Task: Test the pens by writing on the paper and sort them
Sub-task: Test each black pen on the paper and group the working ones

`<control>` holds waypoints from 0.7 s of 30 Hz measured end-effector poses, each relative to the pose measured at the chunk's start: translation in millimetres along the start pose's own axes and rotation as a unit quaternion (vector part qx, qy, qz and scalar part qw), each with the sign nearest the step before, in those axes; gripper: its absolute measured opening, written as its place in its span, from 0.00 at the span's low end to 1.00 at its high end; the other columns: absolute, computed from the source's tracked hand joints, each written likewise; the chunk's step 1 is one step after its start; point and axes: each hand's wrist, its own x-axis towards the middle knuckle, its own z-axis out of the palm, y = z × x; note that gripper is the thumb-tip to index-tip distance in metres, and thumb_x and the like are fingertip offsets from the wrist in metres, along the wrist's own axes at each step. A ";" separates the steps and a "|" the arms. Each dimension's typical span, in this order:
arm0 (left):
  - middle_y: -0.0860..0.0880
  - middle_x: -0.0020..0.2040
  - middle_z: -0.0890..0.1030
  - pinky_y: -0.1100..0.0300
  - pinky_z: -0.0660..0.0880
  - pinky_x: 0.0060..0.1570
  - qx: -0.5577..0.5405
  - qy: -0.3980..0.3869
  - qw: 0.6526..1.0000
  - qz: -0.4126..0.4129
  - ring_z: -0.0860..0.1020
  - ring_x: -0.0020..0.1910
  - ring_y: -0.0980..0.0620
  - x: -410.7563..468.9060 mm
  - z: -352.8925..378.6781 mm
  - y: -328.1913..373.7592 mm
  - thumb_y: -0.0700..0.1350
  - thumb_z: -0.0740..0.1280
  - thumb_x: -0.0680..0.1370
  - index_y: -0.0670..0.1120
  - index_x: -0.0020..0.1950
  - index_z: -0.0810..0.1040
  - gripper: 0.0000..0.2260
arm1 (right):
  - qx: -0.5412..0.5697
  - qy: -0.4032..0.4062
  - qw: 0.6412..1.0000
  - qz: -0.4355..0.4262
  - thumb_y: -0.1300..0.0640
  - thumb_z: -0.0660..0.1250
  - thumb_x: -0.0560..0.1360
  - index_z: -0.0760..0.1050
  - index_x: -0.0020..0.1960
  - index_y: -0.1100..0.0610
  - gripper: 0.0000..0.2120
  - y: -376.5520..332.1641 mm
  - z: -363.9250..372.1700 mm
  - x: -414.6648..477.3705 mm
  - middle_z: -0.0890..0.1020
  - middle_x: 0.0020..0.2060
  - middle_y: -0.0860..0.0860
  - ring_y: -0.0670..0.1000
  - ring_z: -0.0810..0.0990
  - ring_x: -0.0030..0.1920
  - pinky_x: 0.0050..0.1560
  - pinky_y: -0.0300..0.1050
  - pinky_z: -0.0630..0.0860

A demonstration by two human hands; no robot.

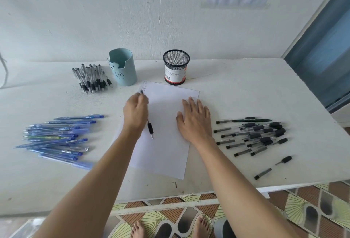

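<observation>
Pen (150, 129), clear barrel with a black rubber sleeve: held in the left hand (135, 113) over the far left part of the paper (166, 152). The sleeve and point show on the near side of the hand, and a dark end shows beyond the fingers. Left grip: curled round the pen.

Paper: one white sheet in the middle of the counter (236, 94), lying slightly askew. A short column of small written marks sits at its far left corner.

Right hand (195, 120): flat on the right half of the paper, fingers straight and a little spread. Right grip: wide, holding nothing.

Blue pens (56, 137): loose heap on the left side of the counter, apart from the paper.

Black-capped pens (253, 135): loose heap on the right side of the counter, near the right wrist.

Clear pens with black sleeves (92, 78): pile toward the far left, just beside the light-blue holder.

Light-blue pen holder (123, 67): upright near the far edge, bear face on its front, just beyond the paper's far left corner.

Black mesh cup (176, 67): upright near the far edge, white barcode label round its lower half, just beyond the paper's far edge.

Loose pen pieces: a short black-sleeved piece (284, 160) and a capped barrel (263, 173), toward the near right corner, apart from the heap.
</observation>
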 end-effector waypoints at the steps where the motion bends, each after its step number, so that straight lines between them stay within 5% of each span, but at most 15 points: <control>1: 0.48 0.43 0.82 0.54 0.75 0.51 -0.101 0.027 0.995 0.008 0.79 0.47 0.47 -0.6 -2.5 0.2 0.48 0.56 0.76 0.41 0.44 0.76 0.13 | 0.002 0.000 1.000 0.002 0.47 0.51 0.83 0.55 0.80 0.54 0.27 0.1 0.1 -0.1 0.55 0.80 0.53 0.58 0.50 0.80 0.78 0.57 0.47; 3: 0.45 0.41 0.83 0.49 0.79 0.55 -0.299 0.030 0.954 -0.009 0.82 0.45 0.44 -0.8 -5.8 0.4 0.44 0.55 0.84 0.45 0.46 0.71 0.10 | 0.004 -0.001 1.000 0.003 0.47 0.51 0.83 0.55 0.80 0.53 0.27 0.5 -0.3 -0.4 0.55 0.80 0.53 0.57 0.49 0.80 0.78 0.57 0.47; 5: 0.47 0.34 0.76 0.49 0.82 0.49 -0.417 0.002 0.908 -0.051 0.77 0.33 0.47 -0.1 -8.2 1.4 0.47 0.54 0.87 0.47 0.48 0.68 0.10 | 0.003 -0.002 1.000 0.003 0.47 0.51 0.83 0.55 0.80 0.53 0.27 0.6 -0.9 -0.8 0.55 0.80 0.53 0.57 0.49 0.80 0.78 0.57 0.46; 8: 0.52 0.31 0.63 0.60 0.65 0.31 -0.437 -0.036 0.890 -0.125 0.61 0.27 0.54 1.6 -19.7 2.3 0.58 0.56 0.84 0.50 0.44 0.70 0.16 | 0.004 -0.003 1.000 0.005 0.47 0.51 0.83 0.54 0.80 0.53 0.27 0.1 -1.6 -1.0 0.54 0.81 0.52 0.56 0.49 0.80 0.78 0.56 0.46; 11: 0.52 0.27 0.57 0.59 0.50 0.29 -0.449 -0.084 0.877 -0.148 0.52 0.26 0.53 2.4 -34.2 -0.9 0.70 0.57 0.76 0.48 0.31 0.65 0.27 | 0.006 -0.007 1.000 0.007 0.46 0.51 0.82 0.54 0.80 0.52 0.28 -0.2 -1.9 -0.3 0.53 0.81 0.52 0.55 0.48 0.80 0.78 0.56 0.45; 16: 0.52 0.25 0.53 0.58 0.48 0.28 -0.486 -0.074 0.860 -0.135 0.49 0.26 0.52 0.1 -53.9 -4.3 0.59 0.61 0.69 0.48 0.26 0.60 0.19 | 0.015 -0.052 0.999 -0.003 0.38 0.51 0.80 0.50 0.81 0.47 0.32 0.4 -8.1 0.5 0.46 0.81 0.50 0.53 0.41 0.80 0.78 0.58 0.40; 19: 0.53 0.27 0.62 0.59 0.50 0.28 -0.493 -0.051 0.861 -0.112 0.54 0.25 0.54 4.0 -63.9 -5.6 0.62 0.64 0.74 0.48 0.33 0.70 0.19 | -0.003 -0.072 0.997 -0.026 0.37 0.52 0.79 0.49 0.80 0.42 0.31 2.0 -9.5 -1.0 0.43 0.81 0.49 0.53 0.38 0.80 0.77 0.60 0.38; 21: 0.54 0.31 0.70 0.64 0.54 0.24 -0.437 -0.024 0.896 -0.078 0.59 0.24 0.57 9.7 -68.7 -7.7 0.54 0.64 0.81 0.50 0.42 0.78 0.11 | -0.001 -0.063 0.998 -0.024 0.38 0.51 0.80 0.51 0.80 0.42 0.30 2.6 -8.4 -0.9 0.44 0.81 0.49 0.53 0.38 0.80 0.77 0.60 0.39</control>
